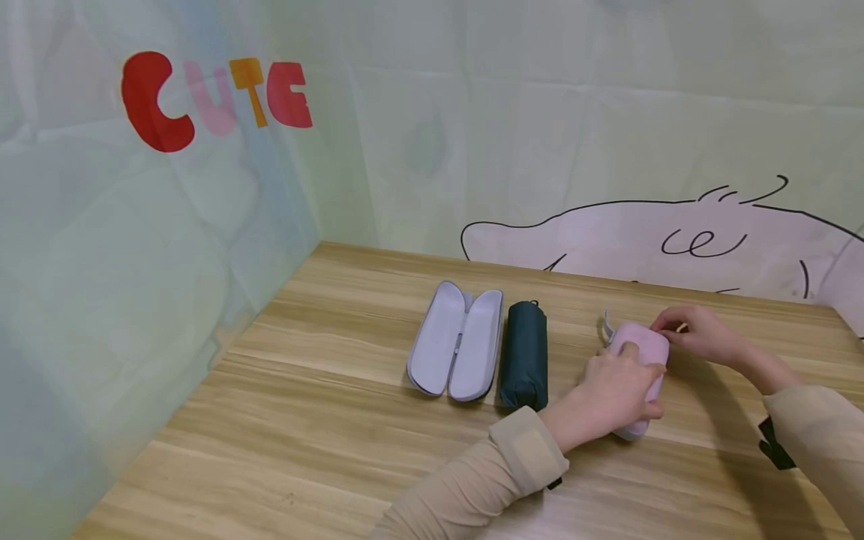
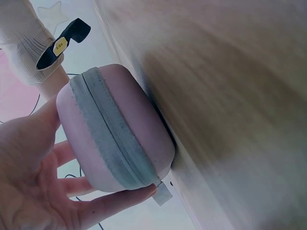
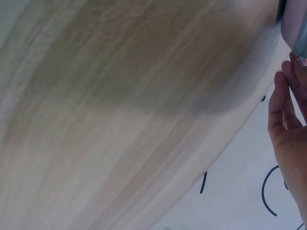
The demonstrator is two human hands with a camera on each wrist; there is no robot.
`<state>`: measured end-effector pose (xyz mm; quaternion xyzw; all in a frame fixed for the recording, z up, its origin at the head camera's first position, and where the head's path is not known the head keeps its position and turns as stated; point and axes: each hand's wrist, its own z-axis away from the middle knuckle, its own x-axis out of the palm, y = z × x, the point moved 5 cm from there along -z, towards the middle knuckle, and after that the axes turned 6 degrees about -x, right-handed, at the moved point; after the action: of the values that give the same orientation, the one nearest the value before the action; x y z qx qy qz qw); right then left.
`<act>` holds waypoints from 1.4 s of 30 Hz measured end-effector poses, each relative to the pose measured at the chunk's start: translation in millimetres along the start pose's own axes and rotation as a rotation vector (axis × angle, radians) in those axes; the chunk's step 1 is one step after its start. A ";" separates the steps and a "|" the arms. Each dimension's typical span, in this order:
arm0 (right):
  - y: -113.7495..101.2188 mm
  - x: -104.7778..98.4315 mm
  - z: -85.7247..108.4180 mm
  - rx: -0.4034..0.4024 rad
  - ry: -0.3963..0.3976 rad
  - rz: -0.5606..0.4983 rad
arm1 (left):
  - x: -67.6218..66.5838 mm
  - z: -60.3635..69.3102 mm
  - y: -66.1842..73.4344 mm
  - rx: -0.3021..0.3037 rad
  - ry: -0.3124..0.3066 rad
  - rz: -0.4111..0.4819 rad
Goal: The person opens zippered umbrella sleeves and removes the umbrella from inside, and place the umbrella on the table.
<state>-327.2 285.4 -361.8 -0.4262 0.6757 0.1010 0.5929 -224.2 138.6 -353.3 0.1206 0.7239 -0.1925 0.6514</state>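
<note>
Apparently, work was at the zip [image 2: 111, 129] of a pink case [image 1: 644, 345]

The pink case lay on the table [image 1: 324, 457], with a dark green roll [image 1: 525, 352] between it and an open glasses case [image 1: 432, 345]. The left hand [image 1: 610, 386] held it from above, half open, its fingers bent around the sides. The right hand [image 1: 702, 334] was nearly closed and pinched the case at its far right corner, by the zip; the small pull itself I could not see. The step in hand, I judged, was drawing the zip, though its direction was not clear. The next move probably called for a firm left hold and a smooth pull along the seam.
</note>
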 end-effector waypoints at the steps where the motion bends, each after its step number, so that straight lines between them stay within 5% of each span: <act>1: -0.1 -0.2 0.6 -0.009 0.000 0.000 | 0.2 -0.1 0.3 0.000 0.001 -0.001; 42: -3.6 -3.3 24.5 0.001 0.027 0.083 | 0.4 -0.1 -2.4 -0.042 -0.027 0.043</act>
<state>-307.4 300.4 -364.4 -0.3989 0.7008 0.1194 0.5793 -225.4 136.4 -353.5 0.1201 0.7162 -0.1649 0.6674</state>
